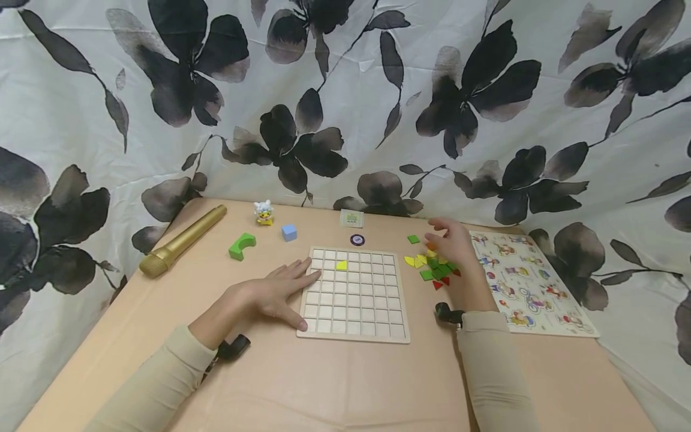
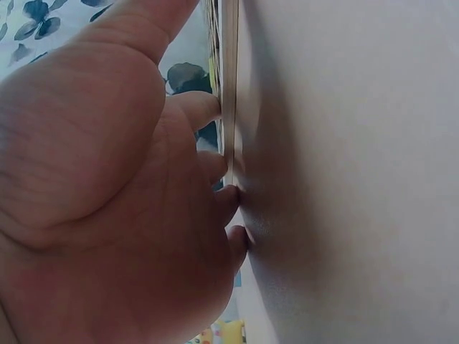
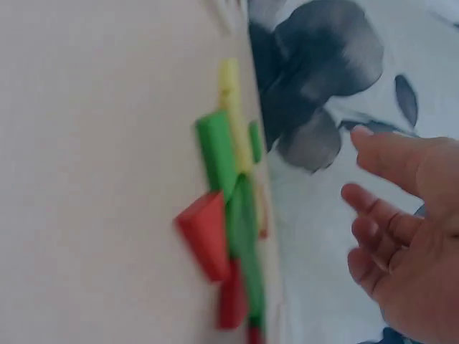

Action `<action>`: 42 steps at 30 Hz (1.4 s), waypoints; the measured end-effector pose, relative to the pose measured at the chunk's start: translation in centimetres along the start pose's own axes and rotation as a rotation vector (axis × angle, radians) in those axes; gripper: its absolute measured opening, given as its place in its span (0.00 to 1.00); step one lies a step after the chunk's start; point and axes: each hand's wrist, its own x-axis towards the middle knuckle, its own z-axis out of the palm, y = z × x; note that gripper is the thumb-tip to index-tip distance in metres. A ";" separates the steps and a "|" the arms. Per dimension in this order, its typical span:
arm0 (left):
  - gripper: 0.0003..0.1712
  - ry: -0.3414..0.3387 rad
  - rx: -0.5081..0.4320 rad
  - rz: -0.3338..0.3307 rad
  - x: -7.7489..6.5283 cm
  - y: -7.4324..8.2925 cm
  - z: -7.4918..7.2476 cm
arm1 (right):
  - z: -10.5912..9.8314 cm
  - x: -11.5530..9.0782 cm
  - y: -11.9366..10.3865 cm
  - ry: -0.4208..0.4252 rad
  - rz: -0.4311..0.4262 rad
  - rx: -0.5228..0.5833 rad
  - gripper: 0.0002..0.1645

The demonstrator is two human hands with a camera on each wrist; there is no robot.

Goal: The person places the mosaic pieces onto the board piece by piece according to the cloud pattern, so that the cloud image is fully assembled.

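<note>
Beige sleeves (image 1: pixel 496 372) cross the peach tabletop (image 1: pixel 335 390) toward the white grid board (image 1: pixel 353 300) — left hand (image 1: pixel 272 294) touching its left edge, fingers spread — while past a strip of room the right hand (image 1: pixel 453 243), loosely relaxed, hovers by coloured tiles (image 1: pixel 437 272), their separation clear only from the right wrist.

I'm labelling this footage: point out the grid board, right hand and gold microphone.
Grid board (image 1: pixel 353 297), head view, middle squares.
Right hand (image 1: pixel 453 243), head view, its back.
Gold microphone (image 1: pixel 186 239), head view, handle.
</note>
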 end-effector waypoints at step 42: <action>0.69 -0.024 -0.027 -0.039 0.4 -0.1 -0.8 | 5.9 -0.1 -9.0 -0.275 -0.251 0.274 0.15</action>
